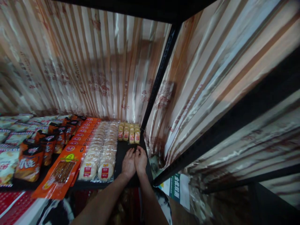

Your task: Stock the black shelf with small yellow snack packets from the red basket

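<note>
My left hand and my right hand rest side by side on a dark shelf, fingers pointing to the back and lying fairly flat. Nothing shows in either hand. Just behind them stands a small group of yellow snack packets. To the left of my left hand lie two rows of clear packs of round white rice cakes, the nearest almost touching my left wrist.
Orange flat snack packs run in a row further left, then dark orange bags and pale bags. A black upright post stands at the shelf's right corner. Striped shiny curtain hangs behind and to the right.
</note>
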Demonstrator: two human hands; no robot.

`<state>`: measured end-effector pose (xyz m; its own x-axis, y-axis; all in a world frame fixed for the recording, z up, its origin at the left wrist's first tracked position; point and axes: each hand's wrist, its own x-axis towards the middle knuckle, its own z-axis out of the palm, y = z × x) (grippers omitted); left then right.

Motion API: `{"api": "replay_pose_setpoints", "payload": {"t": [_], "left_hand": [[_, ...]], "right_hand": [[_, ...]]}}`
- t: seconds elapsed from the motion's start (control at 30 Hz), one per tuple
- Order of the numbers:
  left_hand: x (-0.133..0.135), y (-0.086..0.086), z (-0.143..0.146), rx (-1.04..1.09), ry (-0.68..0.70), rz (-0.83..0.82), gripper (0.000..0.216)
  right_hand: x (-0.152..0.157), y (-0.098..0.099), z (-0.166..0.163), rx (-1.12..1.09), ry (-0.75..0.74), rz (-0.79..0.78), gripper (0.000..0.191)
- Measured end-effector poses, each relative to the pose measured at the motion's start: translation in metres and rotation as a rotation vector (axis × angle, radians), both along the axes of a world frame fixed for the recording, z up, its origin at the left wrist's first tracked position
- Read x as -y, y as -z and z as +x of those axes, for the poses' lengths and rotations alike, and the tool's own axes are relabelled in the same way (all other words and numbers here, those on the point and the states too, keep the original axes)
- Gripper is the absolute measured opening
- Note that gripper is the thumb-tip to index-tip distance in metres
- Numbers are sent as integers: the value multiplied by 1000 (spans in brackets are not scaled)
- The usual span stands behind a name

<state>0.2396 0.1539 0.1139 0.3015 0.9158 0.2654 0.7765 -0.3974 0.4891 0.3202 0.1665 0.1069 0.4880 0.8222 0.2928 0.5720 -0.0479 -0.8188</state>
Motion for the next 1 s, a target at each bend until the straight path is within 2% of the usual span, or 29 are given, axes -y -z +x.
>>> {"api": "replay_pose_setpoints", "payload": {"t": [0.2, 0.57, 0.77, 0.9, 1.0], "left_hand": [[32, -3, -10, 61, 7, -19, 40], [93, 16, -41, 132, 65, 97, 35], [131, 39, -69, 92, 116, 123, 40], [159, 60, -94, 28, 173, 67, 46], [173, 74, -109, -21, 165, -73, 45]], "right_hand": [[31, -5, -10, -76, -50, -21, 37], [100, 4, -39, -165, -101, -38, 35], [138, 22, -58, -48, -165, 9, 33], [160, 39, -70, 86, -289, 59, 31], [171, 59, -78, 156, -398, -59, 32]]}}
